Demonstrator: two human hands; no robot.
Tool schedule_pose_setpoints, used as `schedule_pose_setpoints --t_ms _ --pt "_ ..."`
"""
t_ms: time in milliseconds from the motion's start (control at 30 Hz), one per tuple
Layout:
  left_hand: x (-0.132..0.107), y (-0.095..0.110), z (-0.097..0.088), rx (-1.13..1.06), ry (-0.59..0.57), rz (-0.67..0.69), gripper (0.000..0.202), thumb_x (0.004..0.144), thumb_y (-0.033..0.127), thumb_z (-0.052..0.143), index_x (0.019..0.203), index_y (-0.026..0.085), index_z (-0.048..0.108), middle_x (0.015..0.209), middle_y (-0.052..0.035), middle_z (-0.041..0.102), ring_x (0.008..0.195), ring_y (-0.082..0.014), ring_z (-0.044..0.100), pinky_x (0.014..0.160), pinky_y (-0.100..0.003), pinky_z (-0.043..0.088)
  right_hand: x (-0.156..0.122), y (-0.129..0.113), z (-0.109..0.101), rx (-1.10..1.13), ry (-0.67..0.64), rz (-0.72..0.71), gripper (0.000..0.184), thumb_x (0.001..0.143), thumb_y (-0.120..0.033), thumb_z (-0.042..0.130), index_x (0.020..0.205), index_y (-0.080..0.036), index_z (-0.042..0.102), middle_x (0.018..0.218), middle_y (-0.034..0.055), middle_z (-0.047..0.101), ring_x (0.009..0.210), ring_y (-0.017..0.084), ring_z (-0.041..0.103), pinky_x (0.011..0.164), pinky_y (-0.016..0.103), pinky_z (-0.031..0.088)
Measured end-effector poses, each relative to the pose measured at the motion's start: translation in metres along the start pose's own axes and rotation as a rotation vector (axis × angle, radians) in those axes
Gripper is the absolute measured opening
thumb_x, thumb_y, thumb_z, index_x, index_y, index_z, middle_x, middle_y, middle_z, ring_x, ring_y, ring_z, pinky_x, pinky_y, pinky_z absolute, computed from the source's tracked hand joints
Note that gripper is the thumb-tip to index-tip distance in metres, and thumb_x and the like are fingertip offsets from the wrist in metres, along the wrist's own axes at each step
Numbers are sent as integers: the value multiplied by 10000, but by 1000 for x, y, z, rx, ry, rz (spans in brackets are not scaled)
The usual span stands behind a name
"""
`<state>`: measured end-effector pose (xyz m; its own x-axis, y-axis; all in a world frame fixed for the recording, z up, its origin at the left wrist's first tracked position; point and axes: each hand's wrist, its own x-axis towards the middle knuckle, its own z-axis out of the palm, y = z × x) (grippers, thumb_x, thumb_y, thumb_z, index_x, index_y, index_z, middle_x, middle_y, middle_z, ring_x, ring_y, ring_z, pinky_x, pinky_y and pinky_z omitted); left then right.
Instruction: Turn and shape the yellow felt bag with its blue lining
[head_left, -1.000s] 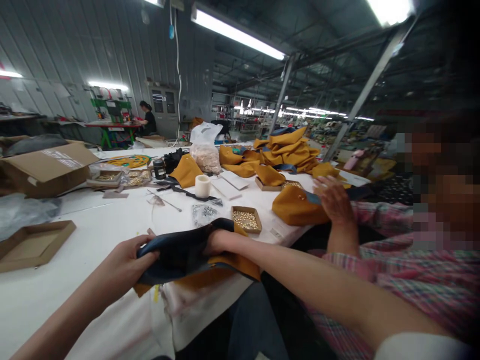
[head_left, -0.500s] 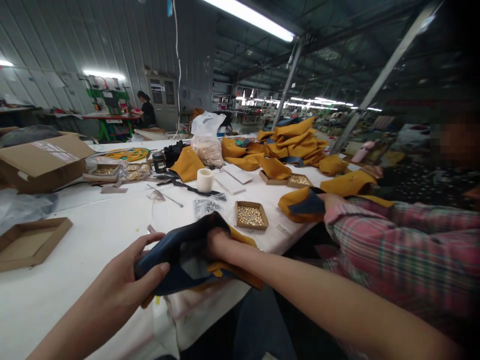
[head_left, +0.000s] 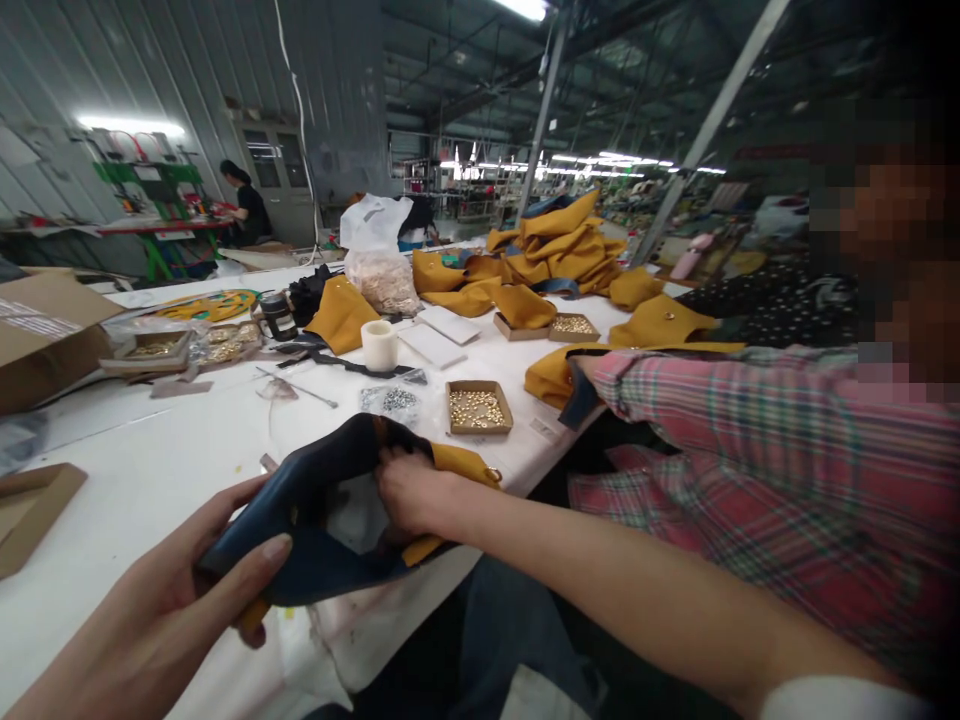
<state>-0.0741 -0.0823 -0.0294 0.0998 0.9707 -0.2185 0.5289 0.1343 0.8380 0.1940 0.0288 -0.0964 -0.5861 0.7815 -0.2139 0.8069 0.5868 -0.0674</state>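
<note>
Bag (head_left: 315, 520) now pulled nearer, mouth wider; left hand (head_left: 187, 600) grips edge, right hand (head_left: 409, 490) pinching inside, fitting probably unfinished.

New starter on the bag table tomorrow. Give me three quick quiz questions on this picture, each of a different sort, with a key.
1. True or false: the left hand grips the navy and mustard bag at its near edge.
2. Multiple choice: where is the right hand? A) in the small box of gold studs B) at the bag's opening C) on the white cup
3. Fill in: the co-worker's sleeve at the right is ____ patterned.

Key
1. True; the thumb lies over the navy side.
2. B; its fingers press into the mouth of the bag.
3. Plaid, in pink and green.
</note>
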Motion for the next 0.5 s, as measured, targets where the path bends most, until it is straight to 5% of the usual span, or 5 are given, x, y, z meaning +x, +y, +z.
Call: schedule_pose_setpoints --t_ms 100,200,400,500 --pt "-11 18 7 -28 82 -72 873 951 842 766 1636 354 531 658 56 718 669 -211 731 681 -246 619 -1 0 -10 16 -90 -56 891 763 -424 1067 1557 -188 740 1626 244 690 1302 436 748 1076 476 651" --pt "-16 35 13 -134 135 -96 873 939 827 795 1632 362 537 677 59 691 617 -197 678 597 -253 624 4 3 -15 85 -81 -45 796 738 -341 1069 1440 -90 788 1574 288 708 1330 483 727 1068 492 652" --pt "9 42 1 -124 145 11 1026 828 749 957 1652 317 523 667 32 718 530 -244 680 455 -336 655 23 17 -15 245 -94 -16 1000 701 -343 1123 1546 -6 707 1689 337 608 1517 468 642 1240 419 573" --pt "17 51 1 -88 172 89 931 879 736 928 1615 286 580 666 30 714 514 -213 668 451 -284 622 38 15 -8 321 -58 76 863 719 -440 1133 1374 24 814 1511 318 749 1421 479 704 1211 433 609"
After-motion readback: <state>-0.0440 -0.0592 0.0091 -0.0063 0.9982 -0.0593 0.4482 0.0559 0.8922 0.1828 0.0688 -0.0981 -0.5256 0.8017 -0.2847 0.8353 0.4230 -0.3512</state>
